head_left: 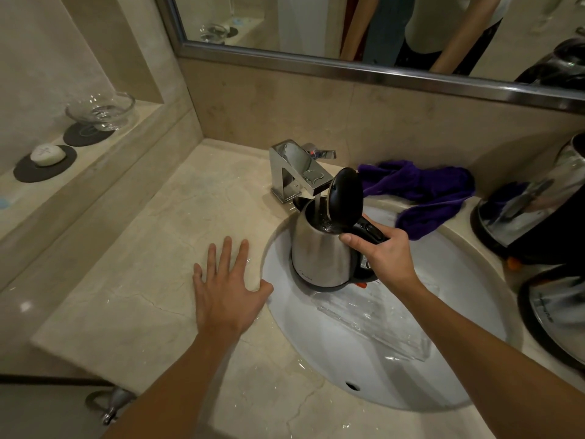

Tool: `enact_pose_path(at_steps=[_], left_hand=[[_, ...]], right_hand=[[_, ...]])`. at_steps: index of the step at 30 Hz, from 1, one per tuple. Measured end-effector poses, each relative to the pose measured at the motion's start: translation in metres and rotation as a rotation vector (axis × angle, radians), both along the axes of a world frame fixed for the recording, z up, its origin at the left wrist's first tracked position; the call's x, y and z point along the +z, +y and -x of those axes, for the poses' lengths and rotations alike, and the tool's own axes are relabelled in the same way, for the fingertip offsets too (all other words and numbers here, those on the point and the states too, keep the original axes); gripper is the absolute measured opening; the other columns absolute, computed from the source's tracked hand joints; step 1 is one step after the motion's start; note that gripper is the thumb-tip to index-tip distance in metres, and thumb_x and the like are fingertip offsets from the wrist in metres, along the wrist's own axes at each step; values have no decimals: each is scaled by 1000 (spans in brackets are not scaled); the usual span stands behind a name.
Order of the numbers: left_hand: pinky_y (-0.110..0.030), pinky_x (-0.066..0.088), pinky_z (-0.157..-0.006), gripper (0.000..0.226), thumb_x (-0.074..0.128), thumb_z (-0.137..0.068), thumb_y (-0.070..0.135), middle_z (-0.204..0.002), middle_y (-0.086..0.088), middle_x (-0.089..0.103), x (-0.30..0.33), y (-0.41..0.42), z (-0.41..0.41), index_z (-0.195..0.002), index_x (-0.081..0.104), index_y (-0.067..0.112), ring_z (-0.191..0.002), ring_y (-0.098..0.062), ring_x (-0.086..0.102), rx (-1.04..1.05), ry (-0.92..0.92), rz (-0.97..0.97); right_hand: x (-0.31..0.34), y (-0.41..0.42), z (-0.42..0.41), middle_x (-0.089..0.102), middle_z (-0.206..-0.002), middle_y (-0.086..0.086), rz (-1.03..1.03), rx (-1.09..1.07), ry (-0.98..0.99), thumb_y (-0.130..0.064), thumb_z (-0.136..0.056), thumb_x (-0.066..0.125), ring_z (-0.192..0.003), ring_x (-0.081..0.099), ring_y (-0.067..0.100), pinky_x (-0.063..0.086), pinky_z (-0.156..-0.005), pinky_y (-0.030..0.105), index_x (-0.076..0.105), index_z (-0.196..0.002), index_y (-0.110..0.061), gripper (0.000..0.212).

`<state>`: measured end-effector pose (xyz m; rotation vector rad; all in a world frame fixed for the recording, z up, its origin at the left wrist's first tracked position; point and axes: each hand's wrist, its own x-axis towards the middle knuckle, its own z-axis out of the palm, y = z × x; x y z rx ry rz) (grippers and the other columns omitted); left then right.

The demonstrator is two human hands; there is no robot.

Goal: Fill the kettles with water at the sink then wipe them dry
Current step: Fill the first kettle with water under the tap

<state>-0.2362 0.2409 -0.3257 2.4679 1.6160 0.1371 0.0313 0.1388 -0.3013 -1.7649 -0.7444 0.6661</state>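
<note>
A steel kettle (319, 251) with its black lid (346, 193) flipped up hangs over the white sink (459, 315), under the chrome faucet (294, 167). Water runs from the spout into the kettle's mouth. My right hand (384, 253) grips the kettle's black handle. My left hand (226, 286) rests flat on the wet marble counter, left of the sink, fingers spread. A purple cloth (424, 191) lies crumpled behind the sink. Two more steel kettles stand at the right edge, one (538, 204) further back and one (560, 315) nearer, both partly cut off.
A clear plastic tray (376, 318) lies in the sink basin. On the left ledge sit a glass dish (101, 110) and a white soap bar (47, 154) on dark coasters. A mirror (348, 26) runs above the backsplash. Water is splashed on the counter (152, 242).
</note>
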Motion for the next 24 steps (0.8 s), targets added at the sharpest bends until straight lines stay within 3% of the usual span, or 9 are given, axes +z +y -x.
enact_pose_path(at_steps=[7,14,24], left_hand=[[-51,-2,-125,88,42,-91,67,-170,5,-10,0,0,0,-161,-1,38,-156,-20,-13,-5,14,9],[-51,-1,-125,90,29,-82,70,-170,5,-8,-2,0,0,-162,0,39,-156,-21,-12,-3,16,5],[-51,1,-125,90,34,-83,70,-171,4,-3,0,-1,0,-162,7,37,-157,-21,-7,-6,-12,-14]], right_hand=[[0,-1,0,76,-116,-6,-3,11,-8,-65,-58,82,-114,68,16,56,-103,47,68,-135,-24,89],[3,0,1,75,-114,-4,12,10,-17,-60,-61,81,-113,68,17,56,-102,47,68,-135,-22,84],[2,-1,0,76,-113,-4,5,7,-5,-68,-56,81,-112,69,19,57,-101,49,69,-135,-24,91]])
